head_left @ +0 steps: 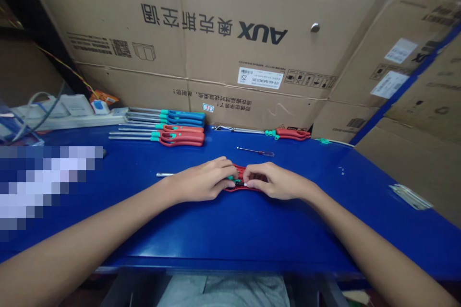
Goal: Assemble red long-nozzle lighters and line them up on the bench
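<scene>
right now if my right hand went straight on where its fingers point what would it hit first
Your right hand points left, straight into the red screwdriver handle it grips; just beyond that is your left hand.

Bare left hand (201, 180) and right hand (277, 181), bare forearms (72, 235) running out of frame; creased pale grey clothing (223, 292) shows below the hands.

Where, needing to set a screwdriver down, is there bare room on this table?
The front of the table, below the left hand and right hand, is free; so is the patch beside the metal strips. Back left is crowded with screwdrivers.
</scene>
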Available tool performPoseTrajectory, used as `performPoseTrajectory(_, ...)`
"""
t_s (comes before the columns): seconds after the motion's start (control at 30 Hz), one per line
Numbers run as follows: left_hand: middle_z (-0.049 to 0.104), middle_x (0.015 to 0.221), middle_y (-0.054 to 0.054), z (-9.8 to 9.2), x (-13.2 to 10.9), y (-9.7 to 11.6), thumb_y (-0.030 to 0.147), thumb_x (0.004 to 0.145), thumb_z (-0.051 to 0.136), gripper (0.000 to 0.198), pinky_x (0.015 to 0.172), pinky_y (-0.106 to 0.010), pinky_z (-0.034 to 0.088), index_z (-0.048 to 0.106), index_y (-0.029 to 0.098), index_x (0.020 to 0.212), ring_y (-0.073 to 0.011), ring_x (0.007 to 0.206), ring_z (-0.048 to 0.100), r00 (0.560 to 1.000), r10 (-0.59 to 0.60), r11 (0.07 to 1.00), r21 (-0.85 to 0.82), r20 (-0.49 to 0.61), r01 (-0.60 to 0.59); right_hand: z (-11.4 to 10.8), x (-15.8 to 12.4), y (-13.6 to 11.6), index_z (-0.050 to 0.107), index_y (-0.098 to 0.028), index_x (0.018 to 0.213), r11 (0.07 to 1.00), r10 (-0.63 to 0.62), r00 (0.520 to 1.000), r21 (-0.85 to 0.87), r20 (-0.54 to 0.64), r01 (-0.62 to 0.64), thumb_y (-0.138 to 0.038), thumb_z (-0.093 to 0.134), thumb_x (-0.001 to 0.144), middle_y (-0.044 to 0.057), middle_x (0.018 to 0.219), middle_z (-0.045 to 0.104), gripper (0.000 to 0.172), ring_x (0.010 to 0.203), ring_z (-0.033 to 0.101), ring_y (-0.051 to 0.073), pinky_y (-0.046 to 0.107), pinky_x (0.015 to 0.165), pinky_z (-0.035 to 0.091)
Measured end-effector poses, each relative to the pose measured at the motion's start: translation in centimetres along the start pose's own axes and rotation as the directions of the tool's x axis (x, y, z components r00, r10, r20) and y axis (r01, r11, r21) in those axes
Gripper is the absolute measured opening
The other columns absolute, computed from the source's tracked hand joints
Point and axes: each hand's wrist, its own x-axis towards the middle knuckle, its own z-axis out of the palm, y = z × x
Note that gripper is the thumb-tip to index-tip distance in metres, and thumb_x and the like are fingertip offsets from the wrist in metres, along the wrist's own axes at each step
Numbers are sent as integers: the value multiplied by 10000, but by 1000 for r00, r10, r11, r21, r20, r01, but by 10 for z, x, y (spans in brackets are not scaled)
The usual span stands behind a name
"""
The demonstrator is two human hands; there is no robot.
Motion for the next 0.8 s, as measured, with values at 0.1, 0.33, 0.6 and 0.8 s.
performPoseTrajectory(0.1, 587, 975, -62, 1, 0, -1, 177, 946, 466, 121, 843, -309, 425, 578, 174, 990, -202, 971, 519, 1000, -3, 1000, -1, 4, 3, 0, 0, 1, 579, -160, 869, 1000, -8, 1000, -2, 1, 8, -161, 491, 900, 11, 776, 597, 93, 674, 503, 118, 234, 641, 401)
performPoseTrajectory(0.33, 583, 955, -57, 1, 0, -1, 189, 943, 470, 112, 839, -310, 431, 577, 179, 973, -201, 961, 522, 1000, 14, 1000, 0, -10, -14, 3, -1, -2, 583, -156, 862, 998, 48, 999, 49, -5, -47, -179, 556, 853, -4, 709, 580, 36, 615, 505, 109, 221, 580, 407)
performPoseTrajectory(0.6, 590, 970, -58, 0, 0, 0, 186, 946, 465, 116, 843, -302, 430, 576, 182, 979, -200, 972, 525, 1000, 13, 1000, -7, -7, -13, 3, 0, -1, 571, -161, 863, 999, 0, 1000, 41, -17, 1, -163, 548, 862, -8, 717, 575, 23, 623, 505, 104, 218, 597, 413)
performPoseTrajectory(0.8, 591, 978, -60, 1, 0, -1, 191, 943, 469, 120, 853, -312, 430, 581, 184, 987, -200, 970, 529, 1000, 16, 1000, -20, -13, -17, 4, 0, 0, 577, -166, 875, 999, 9, 1000, 44, -22, -8, -170, 537, 876, -1, 738, 589, 40, 643, 515, 114, 228, 615, 417)
